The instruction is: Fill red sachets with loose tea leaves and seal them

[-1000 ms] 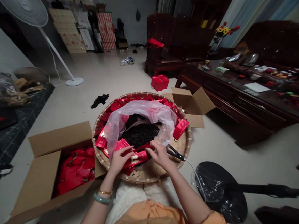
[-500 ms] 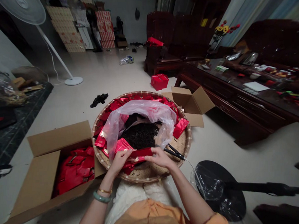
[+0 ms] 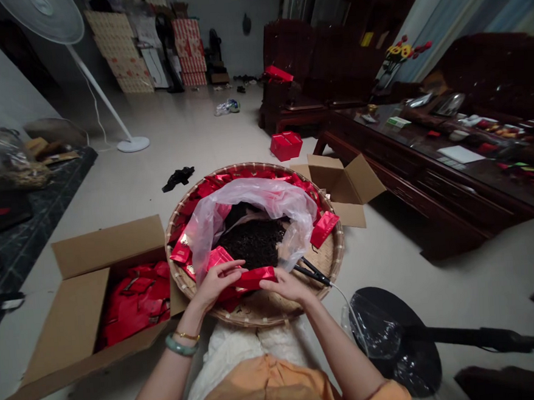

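Observation:
Between my hands, over the near side of a round bamboo tray [image 3: 339, 253], is a shiny red foil packet [image 3: 257, 277]. My left hand [image 3: 218, 282] has thumb and fingers around its left end, the fingers fairly straight. At the right end my right hand [image 3: 289, 285] pinches it, thumb toward me. Just beyond lies a translucent plastic bag [image 3: 266, 191] with its mouth open on dark, dry tea leaves [image 3: 256, 243]. Beside my right hand rests a black tong-like tool [image 3: 317, 274], like a hair straightener, on a white cord. More red packets [image 3: 325, 228] lie around the bag.
At the left stands an open cardboard box [image 3: 80, 310] full of red packets. Another open carton [image 3: 361, 181] is behind the tray at right, near a dark wooden table [image 3: 411, 171]. A black round stand base [image 3: 395, 337] lies at right; a white fan [image 3: 132, 144] stands back left.
The packet has been turned: its gold-printed face showed first, then a dark red opening between my hands, now a plain shiny red side. My right hand has lowered slightly; the tool stays put.

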A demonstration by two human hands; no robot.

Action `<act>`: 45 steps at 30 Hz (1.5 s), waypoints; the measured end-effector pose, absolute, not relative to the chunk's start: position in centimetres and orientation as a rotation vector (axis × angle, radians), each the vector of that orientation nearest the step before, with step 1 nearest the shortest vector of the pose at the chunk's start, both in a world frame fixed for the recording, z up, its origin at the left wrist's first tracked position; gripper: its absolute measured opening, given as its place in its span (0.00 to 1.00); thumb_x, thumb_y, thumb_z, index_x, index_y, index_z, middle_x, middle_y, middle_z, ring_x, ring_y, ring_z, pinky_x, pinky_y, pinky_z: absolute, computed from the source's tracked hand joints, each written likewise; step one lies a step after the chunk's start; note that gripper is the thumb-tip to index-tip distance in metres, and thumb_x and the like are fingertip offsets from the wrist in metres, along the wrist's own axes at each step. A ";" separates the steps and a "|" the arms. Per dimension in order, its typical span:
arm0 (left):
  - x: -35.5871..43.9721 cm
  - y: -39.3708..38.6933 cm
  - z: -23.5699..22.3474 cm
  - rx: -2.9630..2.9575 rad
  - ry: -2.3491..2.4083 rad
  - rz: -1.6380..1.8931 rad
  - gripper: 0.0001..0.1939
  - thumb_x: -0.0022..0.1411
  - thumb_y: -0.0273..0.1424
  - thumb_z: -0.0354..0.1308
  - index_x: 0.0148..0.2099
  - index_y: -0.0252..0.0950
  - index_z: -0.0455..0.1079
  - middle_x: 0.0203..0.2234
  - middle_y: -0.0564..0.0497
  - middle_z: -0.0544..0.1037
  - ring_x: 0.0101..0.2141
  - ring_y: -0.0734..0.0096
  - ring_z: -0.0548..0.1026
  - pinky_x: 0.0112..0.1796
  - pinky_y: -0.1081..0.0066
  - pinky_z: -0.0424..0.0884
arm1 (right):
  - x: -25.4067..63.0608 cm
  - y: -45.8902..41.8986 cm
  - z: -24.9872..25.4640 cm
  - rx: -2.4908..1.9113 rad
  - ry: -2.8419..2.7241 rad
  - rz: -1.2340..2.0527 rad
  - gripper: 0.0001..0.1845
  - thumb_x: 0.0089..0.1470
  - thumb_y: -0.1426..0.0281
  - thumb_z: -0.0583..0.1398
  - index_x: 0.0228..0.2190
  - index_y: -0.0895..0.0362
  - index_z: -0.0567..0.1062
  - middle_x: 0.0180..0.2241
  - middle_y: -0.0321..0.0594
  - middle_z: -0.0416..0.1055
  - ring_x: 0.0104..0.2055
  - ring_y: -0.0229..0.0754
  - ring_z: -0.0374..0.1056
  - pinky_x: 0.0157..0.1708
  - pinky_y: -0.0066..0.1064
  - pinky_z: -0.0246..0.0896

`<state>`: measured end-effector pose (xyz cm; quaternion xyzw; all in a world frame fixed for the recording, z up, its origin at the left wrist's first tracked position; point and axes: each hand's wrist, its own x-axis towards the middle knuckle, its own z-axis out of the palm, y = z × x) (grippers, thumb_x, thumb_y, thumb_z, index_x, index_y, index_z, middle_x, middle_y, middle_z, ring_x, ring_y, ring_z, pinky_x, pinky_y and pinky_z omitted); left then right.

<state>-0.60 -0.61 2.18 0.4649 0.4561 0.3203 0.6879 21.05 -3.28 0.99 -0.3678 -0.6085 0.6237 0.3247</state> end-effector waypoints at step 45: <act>0.7 -1.4 0.3 2.327 1.483 1.061 0.25 0.47 0.22 0.56 0.50 0.35 0.65 0.42 0.45 0.73 0.44 0.57 0.69 0.47 0.57 0.65 | 23.6 0.5 -2.3 -1.563 -1.441 1.072 0.21 0.50 0.69 0.55 0.48 0.57 0.68 0.49 0.48 0.67 0.50 0.46 0.64 0.51 0.44 0.57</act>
